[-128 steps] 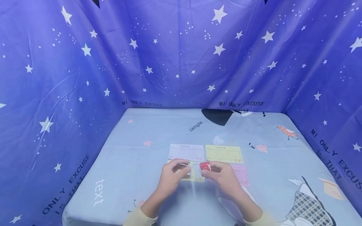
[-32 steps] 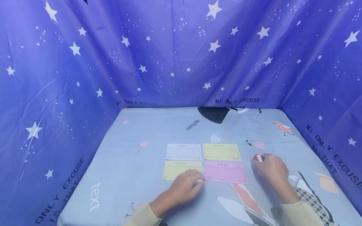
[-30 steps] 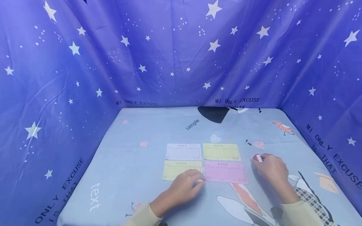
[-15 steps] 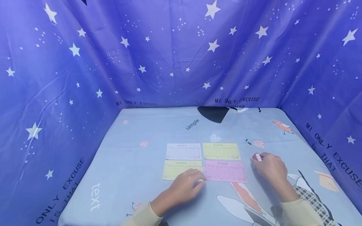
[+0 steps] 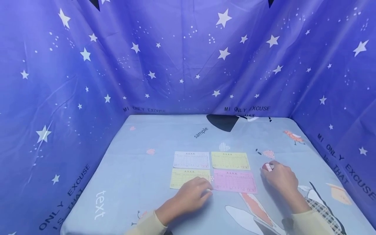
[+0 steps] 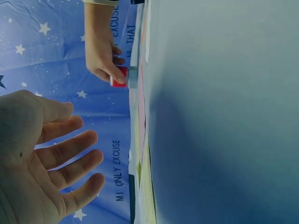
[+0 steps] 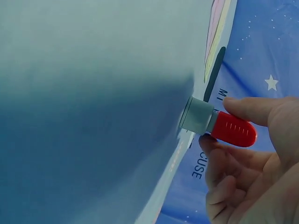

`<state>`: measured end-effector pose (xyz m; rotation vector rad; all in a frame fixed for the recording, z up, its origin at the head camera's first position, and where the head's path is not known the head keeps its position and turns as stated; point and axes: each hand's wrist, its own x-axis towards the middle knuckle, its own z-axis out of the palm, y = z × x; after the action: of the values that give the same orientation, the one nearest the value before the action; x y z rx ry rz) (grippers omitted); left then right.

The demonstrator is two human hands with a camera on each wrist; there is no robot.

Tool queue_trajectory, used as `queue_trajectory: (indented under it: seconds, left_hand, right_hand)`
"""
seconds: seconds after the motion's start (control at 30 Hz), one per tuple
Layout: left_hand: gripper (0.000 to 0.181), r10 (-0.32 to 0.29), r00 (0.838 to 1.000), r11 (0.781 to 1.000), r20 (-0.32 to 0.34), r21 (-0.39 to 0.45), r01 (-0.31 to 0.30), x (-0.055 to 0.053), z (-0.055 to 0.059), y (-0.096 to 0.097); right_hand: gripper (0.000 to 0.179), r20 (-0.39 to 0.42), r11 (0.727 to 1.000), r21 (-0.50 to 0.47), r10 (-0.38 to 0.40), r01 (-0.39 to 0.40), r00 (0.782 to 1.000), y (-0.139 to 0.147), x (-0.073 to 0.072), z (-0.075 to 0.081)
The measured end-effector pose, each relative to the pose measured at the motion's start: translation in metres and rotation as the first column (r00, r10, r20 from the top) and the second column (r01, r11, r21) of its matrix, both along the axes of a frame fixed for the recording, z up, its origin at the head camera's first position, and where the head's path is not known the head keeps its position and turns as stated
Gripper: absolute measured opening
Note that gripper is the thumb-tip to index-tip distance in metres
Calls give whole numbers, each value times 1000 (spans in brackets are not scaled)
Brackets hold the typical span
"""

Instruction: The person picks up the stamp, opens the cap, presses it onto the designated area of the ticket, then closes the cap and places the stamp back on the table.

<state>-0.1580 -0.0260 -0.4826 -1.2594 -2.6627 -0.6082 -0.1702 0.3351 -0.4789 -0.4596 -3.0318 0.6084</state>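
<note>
To the right of the paper forms, my right hand (image 5: 280, 176) pinches a stamp (image 7: 233, 129) between thumb and fingers. It has a red handle and a grey cylindrical lower end, which meets the cloth surface in the right wrist view. My left hand (image 5: 192, 192) holds nothing; its fingers are loosely bent and spread in the left wrist view. In the head view it overlaps the lower right part of a yellow form (image 5: 182, 178). A pink form (image 5: 235, 181) lies beside its fingertips. Behind these are a white form (image 5: 191, 160) and another yellow form (image 5: 230, 160).
A pale blue printed cloth (image 5: 141, 176) covers the table, with hearts, birds and lettering on it. Purple-blue curtains (image 5: 188, 58) with white stars enclose its back and both sides.
Earlier both hands were over the forms, the right with the red stamp, the left pinching something pale. They have since parted, the right carrying the stamp rightward. Over the last second, the hands barely move.
</note>
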Motion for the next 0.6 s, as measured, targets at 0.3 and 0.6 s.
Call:
queue_trajectory:
  seconds: [0.3,0.6]
  left_hand:
    - [31,-35,990,991,-133,-134,17,-20,2,-13]
    - [49,15,998,962,-64,-273,-32,-32,10,-18]
  right_hand:
    - [67,-230,971,143,220,-191,948,-10,-5,1]
    - [52,-300,873,230,484,-430,822,-60,-4,28]
